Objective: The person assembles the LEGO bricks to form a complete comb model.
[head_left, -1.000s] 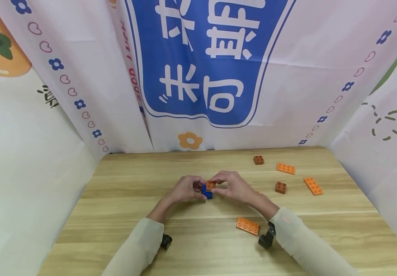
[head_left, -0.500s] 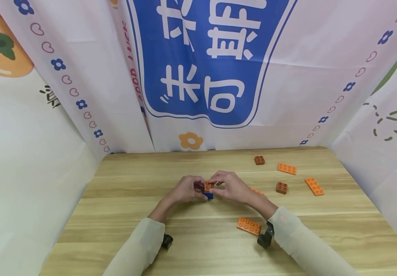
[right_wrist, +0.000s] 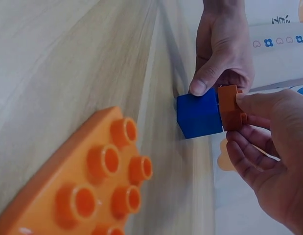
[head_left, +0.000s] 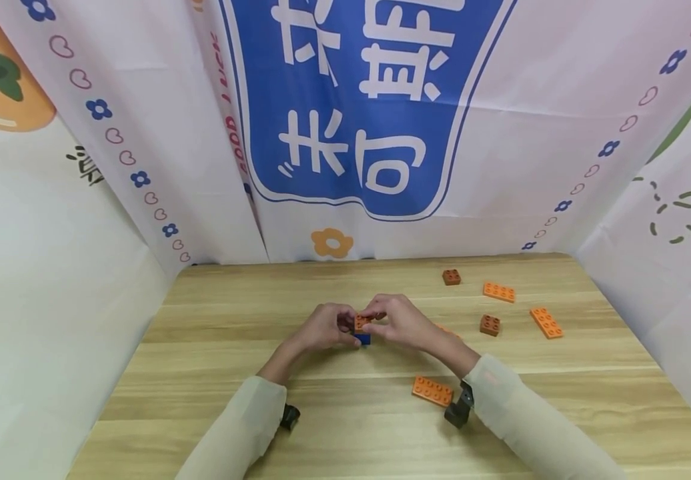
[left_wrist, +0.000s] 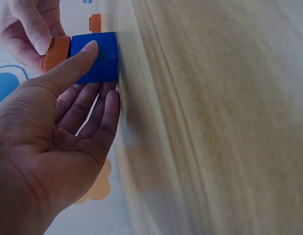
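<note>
A blue block (head_left: 362, 339) stands on the wooden table between the two hands. My left hand (head_left: 321, 327) grips it, the thumb lying along one face in the left wrist view. On top of the blue block (left_wrist: 104, 58) sits a square brown-orange toy brick (head_left: 361, 325), pinched between the thumb and fingers of my right hand (head_left: 402, 324). In the right wrist view a thin dark line shows between the brown-orange brick (right_wrist: 229, 108) and the blue block (right_wrist: 198, 115); whether they are fully joined I cannot tell.
Nearest the right forearm lies an orange studded plate (head_left: 433, 391); another orange plate (head_left: 448, 331) is partly hidden behind that arm. Farther right are two brown-orange bricks (head_left: 489, 325) and two more orange plates (head_left: 546, 323). A printed cloth (head_left: 489, 193) hangs behind the table (head_left: 231, 293).
My right hand has brought the brown-orange brick slightly left, over the blue block, covering the blue part seen beside it earlier. The left hand keeps its place.
</note>
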`<act>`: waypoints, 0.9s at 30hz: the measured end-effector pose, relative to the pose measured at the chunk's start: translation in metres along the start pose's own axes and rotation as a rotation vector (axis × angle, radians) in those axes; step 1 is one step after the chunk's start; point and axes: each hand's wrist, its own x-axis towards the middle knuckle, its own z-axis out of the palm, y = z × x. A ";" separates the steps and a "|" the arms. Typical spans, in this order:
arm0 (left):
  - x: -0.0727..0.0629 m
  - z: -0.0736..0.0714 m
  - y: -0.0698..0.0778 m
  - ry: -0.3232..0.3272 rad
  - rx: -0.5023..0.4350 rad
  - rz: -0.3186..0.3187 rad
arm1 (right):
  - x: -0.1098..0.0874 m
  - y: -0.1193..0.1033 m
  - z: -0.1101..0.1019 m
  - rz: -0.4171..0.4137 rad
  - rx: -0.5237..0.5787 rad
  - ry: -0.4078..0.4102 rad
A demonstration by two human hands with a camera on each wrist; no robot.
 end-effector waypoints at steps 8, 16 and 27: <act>0.002 -0.001 0.000 -0.002 0.013 -0.007 | 0.002 -0.005 -0.002 0.034 -0.030 -0.018; 0.002 -0.001 0.002 -0.003 -0.009 -0.014 | 0.008 -0.010 -0.007 0.054 -0.070 -0.058; 0.002 -0.002 -0.001 -0.015 -0.021 -0.009 | 0.009 -0.016 -0.007 0.085 -0.071 -0.078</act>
